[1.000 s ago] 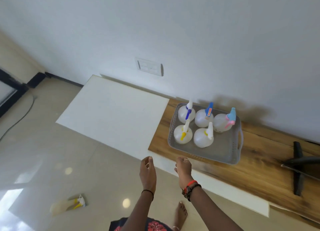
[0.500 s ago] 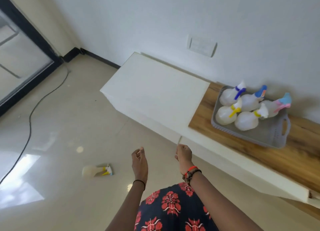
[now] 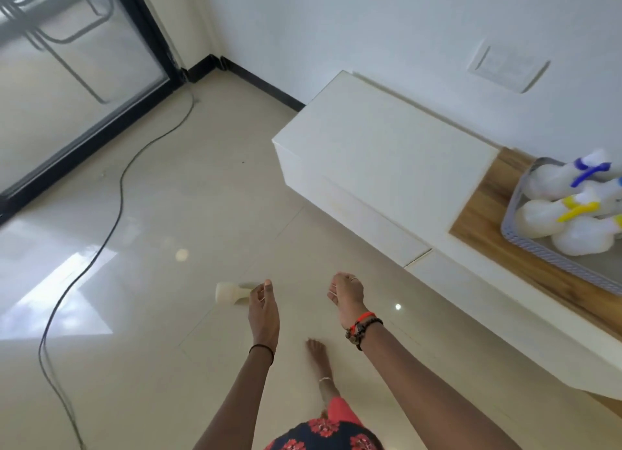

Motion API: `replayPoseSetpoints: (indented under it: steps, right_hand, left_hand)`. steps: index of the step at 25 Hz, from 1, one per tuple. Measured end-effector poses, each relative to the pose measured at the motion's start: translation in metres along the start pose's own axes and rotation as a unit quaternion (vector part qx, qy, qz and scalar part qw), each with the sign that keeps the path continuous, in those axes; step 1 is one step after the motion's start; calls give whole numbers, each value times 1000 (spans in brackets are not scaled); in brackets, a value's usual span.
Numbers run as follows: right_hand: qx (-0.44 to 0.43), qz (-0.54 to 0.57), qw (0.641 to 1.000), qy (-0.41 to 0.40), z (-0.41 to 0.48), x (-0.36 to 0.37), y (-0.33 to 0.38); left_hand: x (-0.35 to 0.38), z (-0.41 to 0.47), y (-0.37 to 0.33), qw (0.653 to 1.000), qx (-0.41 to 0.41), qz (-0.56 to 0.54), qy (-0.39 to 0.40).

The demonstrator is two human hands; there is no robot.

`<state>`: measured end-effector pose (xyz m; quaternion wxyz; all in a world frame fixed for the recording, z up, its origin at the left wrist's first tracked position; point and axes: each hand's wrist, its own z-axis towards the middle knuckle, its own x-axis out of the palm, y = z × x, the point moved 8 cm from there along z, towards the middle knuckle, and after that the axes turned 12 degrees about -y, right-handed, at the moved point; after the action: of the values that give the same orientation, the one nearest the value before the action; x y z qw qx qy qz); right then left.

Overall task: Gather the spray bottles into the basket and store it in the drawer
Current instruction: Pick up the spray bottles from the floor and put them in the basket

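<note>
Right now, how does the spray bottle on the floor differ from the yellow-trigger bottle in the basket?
The floor bottle lies on its side, alone on the tiles; the yellow-trigger bottle sits in the grey basket, packed against others. The floor bottle's spray head is hidden behind the left hand; the basket one's trigger shows plainly. Both have pale, whitish plastic bodies.

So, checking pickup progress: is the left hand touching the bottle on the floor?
Cannot tell. Head view: the left hand covers one end of the bottle, hiding any contact or gap.

Both arms reach forward, left hand (image 3: 264,306) and right hand (image 3: 346,293) loosely curled, empty.
</note>
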<state>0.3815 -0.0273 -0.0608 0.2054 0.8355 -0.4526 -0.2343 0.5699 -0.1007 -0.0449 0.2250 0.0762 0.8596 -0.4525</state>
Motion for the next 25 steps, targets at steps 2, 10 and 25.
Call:
replayPoseSetpoints:
  steps: [2,10,25]
  right_hand:
    - [15,-1,1000,7,1,24,-14]
    - [84,-28,996,7,22,115,-69]
    - [172,-50,983,28,91,275,-185]
  left_hand:
    - [-9,21,3,1000,4,6,1]
    - [-21,114,14,997,10,67,24]
    - [-18,315,69,964,103,234,73]
